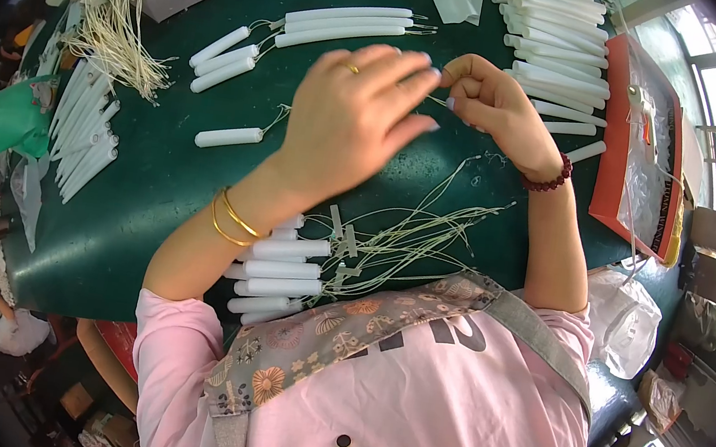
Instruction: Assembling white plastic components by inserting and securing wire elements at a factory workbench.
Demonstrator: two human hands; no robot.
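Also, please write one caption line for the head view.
Left hand and right hand close together above a green table holding white candle-shaped tubes and cream wires.

A thin pale wire (436, 101) (mostly hidden) shows a short, slanting length at the right hand (501, 109).

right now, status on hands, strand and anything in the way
Left hand open, fingers extended. Right hand curled, apparently pinching pale strand. White tubes lie around both hands.
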